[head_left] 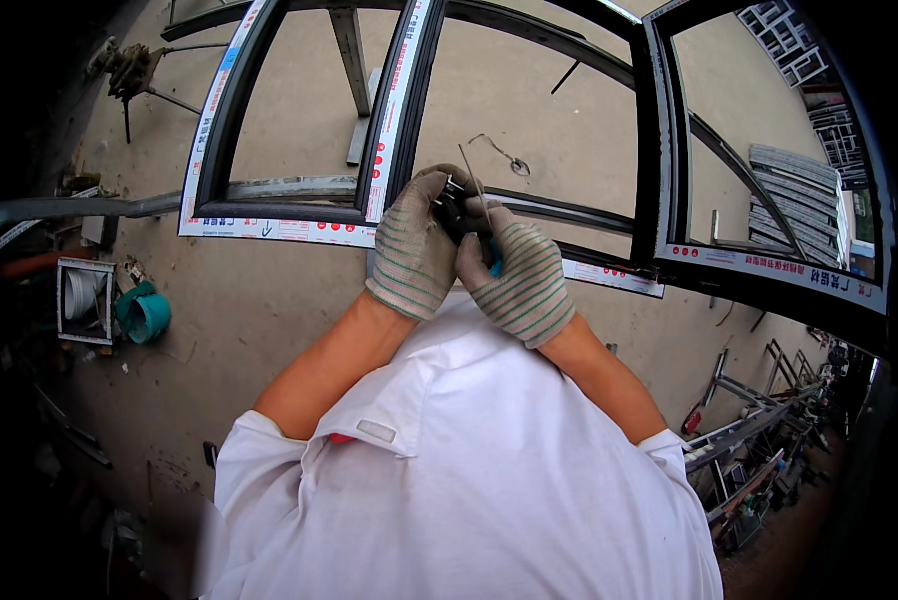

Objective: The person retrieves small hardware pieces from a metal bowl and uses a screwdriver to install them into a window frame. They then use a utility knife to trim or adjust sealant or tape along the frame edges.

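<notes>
Black small part (451,212) is located between left hand (414,245) and right hand (517,272), near the window frame (396,110). Both hands wear striped gloves. Left fingers are closed on the part. Right fingers grip a tool (472,178) with a thin metal shaft; its contact with the part cannot be determined. Teal bucket (149,316) noted on the floor (254,285), left side.
</notes>
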Demonstrator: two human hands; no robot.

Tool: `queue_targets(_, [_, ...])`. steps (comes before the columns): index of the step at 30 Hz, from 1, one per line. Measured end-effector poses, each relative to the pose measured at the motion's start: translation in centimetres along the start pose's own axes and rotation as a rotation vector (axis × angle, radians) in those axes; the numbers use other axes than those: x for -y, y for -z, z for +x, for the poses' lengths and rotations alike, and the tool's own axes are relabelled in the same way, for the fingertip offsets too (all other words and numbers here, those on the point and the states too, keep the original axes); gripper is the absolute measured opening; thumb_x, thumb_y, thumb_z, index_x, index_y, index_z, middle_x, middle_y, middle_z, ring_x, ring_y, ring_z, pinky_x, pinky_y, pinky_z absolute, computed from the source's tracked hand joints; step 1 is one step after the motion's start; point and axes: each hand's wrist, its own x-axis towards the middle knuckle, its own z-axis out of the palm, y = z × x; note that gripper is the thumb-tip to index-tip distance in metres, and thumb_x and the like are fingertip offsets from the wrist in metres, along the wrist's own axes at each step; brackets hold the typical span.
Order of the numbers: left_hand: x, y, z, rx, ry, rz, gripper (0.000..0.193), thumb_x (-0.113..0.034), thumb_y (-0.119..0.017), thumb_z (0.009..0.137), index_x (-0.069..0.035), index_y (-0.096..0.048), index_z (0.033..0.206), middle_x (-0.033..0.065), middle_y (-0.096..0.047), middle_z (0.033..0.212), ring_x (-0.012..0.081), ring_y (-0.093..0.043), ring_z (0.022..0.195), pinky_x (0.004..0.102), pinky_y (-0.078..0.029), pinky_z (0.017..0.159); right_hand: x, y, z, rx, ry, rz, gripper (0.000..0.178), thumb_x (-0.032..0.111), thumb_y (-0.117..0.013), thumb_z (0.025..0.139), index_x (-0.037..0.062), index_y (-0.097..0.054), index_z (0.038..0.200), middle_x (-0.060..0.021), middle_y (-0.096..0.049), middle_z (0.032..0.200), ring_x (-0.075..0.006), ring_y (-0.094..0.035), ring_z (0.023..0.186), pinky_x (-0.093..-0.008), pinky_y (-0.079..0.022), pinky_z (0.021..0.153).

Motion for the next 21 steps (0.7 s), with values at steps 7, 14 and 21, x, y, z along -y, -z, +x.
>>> queue_targets(7, [-0.7,0.4,-0.4,-0.057,-0.019,-0.028,0.022,-0.025,-0.054,0.101,-0.004,-0.061,0.100,0.0102,-0.063,0.097,0.0197,-0.065,0.086,0.0355,-0.056,0.083,0.6,-0.7,0.2,-0.012,0.049,0.000,0.031,0.007,-0.067,0.085,-0.0044,-0.064,0.114,-0.0190,-0.069,0.077,-0.0323,-0.069,0.066,-0.0391,-0.054,0.061])
queue_targets(14, [-1.4,-0.5,-0.5,-0.123,0.018,-0.028,0.020,-0.028,-0.052,0.103,-0.010,-0.061,0.104,0.0068,-0.065,0.093,0.0189,-0.066,0.082,0.0370,-0.057,0.073,0.9,-0.6,0.8,0.075,-0.015,0.127,0.034,0.010,-0.070,0.088,-0.0038,-0.063,0.117,-0.0138,-0.072,0.082,-0.0259,-0.068,0.067,-0.0348,-0.054,0.063])
queue_targets(21, [-0.4,-0.6,0.4,-0.110,-0.020,-0.007,0.022,-0.030,-0.050,0.104,-0.010,-0.060,0.103,0.0067,-0.065,0.093,0.0183,-0.066,0.080,0.0356,-0.056,0.067,0.2,0.5,1.1,0.101,-0.040,0.200,0.037,0.014,-0.069,0.091,-0.0043,-0.061,0.122,-0.0132,-0.073,0.086,-0.0214,-0.069,0.070,-0.0330,-0.055,0.066])
